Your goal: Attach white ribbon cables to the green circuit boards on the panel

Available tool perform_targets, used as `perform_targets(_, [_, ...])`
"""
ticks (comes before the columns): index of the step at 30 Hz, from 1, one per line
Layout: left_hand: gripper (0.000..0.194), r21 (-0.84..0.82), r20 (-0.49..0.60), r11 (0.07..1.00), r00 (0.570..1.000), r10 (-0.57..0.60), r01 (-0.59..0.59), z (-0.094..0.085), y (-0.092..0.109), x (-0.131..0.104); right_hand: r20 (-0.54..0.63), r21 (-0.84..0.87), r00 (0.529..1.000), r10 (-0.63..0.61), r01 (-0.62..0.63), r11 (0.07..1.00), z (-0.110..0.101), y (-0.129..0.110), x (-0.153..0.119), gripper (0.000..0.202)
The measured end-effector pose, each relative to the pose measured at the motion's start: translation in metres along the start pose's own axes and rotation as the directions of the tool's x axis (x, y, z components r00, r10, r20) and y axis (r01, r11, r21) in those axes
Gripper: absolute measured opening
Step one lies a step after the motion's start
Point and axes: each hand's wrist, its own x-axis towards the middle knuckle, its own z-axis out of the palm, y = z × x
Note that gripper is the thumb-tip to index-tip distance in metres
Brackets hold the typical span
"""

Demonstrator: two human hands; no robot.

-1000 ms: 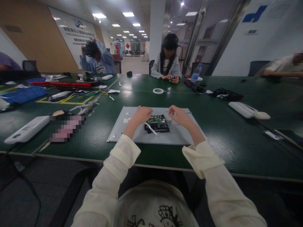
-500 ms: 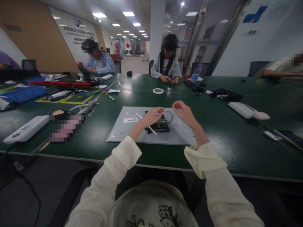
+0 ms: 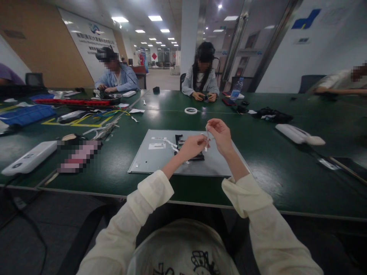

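Both my hands meet above a flat grey panel (image 3: pixel 143 160) on the table. My right hand (image 3: pixel 220 133) pinches a thin white cable (image 3: pixel 207 144) between thumb and fingers. My left hand (image 3: pixel 191 147), a little lower and to the left, is closed with its fingertips on the same cable. The cable's exact ends are too small to make out. A black drive unit with a circuit board (image 3: pixel 197 157) lies on the panel, partly hidden under my left hand. White strips (image 3: pixel 171 144) and paper labels (image 3: pixel 157 146) are on the panel's left part.
A white power bank (image 3: pixel 31 157) and a pink item (image 3: pixel 80 156) lie to the left. White tape (image 3: pixel 190 110) sits beyond the panel, a white device (image 3: pixel 299 134) to the right. Blue trays (image 3: pixel 28 114) and loose wires are at far left. Co-workers sit across the table.
My hands have come together, the right moving slightly left and up and the left moving right. The cable, looped between them before, now shows as a short strip at my fingertips.
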Motion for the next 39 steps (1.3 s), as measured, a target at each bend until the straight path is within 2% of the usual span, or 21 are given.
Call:
perform_targets(4, [0.019,0.03,-0.007,0.999,1.0,-0.024,0.024,-0.003,0.003,0.0,-0.075,0.011,0.997,0.002,-0.001,1.0,-0.001,0.006,0.002,0.023])
perform_targets(7, [0.018,-0.031,-0.037,0.999,0.998,-0.042,0.041,-0.004,0.005,0.001,-0.08,0.107,0.991,0.105,-0.096,0.99,0.0,0.008,0.002,0.032])
perform_targets(9, [0.02,-0.046,-0.09,0.997,0.994,-0.063,0.059,-0.005,0.004,0.001,-0.012,0.209,0.97,0.244,-0.236,0.949,0.002,0.008,0.001,0.033])
perform_targets(11, [0.021,-0.041,-0.155,0.996,0.984,-0.089,0.084,-0.006,0.002,0.002,0.127,0.27,0.914,0.385,-0.405,0.873,0.005,0.008,-0.002,0.036])
perform_targets(13, [0.021,-0.018,-0.199,0.994,0.974,-0.105,0.104,-0.008,-0.002,0.002,0.251,0.272,0.854,0.457,-0.515,0.813,0.008,0.007,-0.006,0.04])
perform_targets(14, [0.022,0.004,-0.205,0.994,0.973,-0.107,0.11,-0.009,-0.003,0.002,0.279,0.271,0.84,0.466,-0.534,0.801,0.01,0.007,-0.008,0.04])
perform_targets(16, [0.023,0.066,-0.187,0.991,0.977,-0.099,0.113,-0.009,-0.007,0.003,0.262,0.299,0.855,0.447,-0.512,0.805,0.013,0.006,-0.011,0.033])
perform_targets(18, [0.023,0.122,-0.15,0.987,0.985,-0.085,0.103,-0.008,-0.009,0.003,0.203,0.344,0.882,0.425,-0.471,0.812,0.015,0.006,-0.012,0.028])
perform_targets(22, [0.023,0.238,-0.077,0.967,0.994,-0.075,0.091,-0.007,-0.009,0.002,0.077,0.37,0.902,0.424,-0.421,0.828,0.01,0.012,-0.009,0.026])
perform_targets(24, [0.027,0.388,-0.068,0.914,0.993,-0.101,0.119,-0.009,-0.008,0.0,-0.015,0.279,0.913,0.407,-0.387,0.879,0.003,0.019,-0.006,0.026])
perform_targets(25, [0.03,0.477,-0.06,0.869,0.991,-0.116,0.131,-0.01,-0.007,-0.002,-0.055,0.175,0.921,0.385,-0.37,0.912,-0.001,0.022,-0.005,0.025])
perform_targets(27, [0.035,0.628,-0.015,0.769,0.99,-0.142,0.12,-0.012,-0.007,-0.005,-0.082,-0.15,0.944,0.32,-0.329,0.932,-0.008,0.029,-0.004,0.024])
perform_targets(28, [0.038,0.677,0.02,0.73,0.989,-0.149,0.096,-0.012,-0.008,-0.007,-0.062,-0.332,0.955,0.289,-0.293,0.897,-0.011,0.032,-0.004,0.023])
perform_targets(30, [0.044,0.723,0.101,0.69,0.984,-0.149,0.03,-0.012,-0.01,-0.011,0.017,-0.625,0.966,0.26,-0.193,0.756,-0.015,0.035,-0.005,0.023])
perform_targets(32, [0.05,0.727,0.17,0.686,0.974,-0.147,-0.023,-0.011,-0.014,-0.015,0.082,-0.789,0.957,0.277,-0.108,0.605,-0.016,0.036,-0.007,0.024])
perform_targets(35, [0.056,0.717,0.249,0.693,0.955,-0.162,-0.069,-0.01,-0.02,-0.018,0.085,-0.899,0.939,0.332,-0.072,0.433,-0.016,0.035,-0.01,0.027])
perform_targets(39, [0.063,0.697,0.325,0.711,0.925,-0.196,-0.094,-0.013,-0.024,-0.017,0.041,-0.94,0.932,0.36,-0.087,0.331,-0.017,0.035,-0.012,0.022])
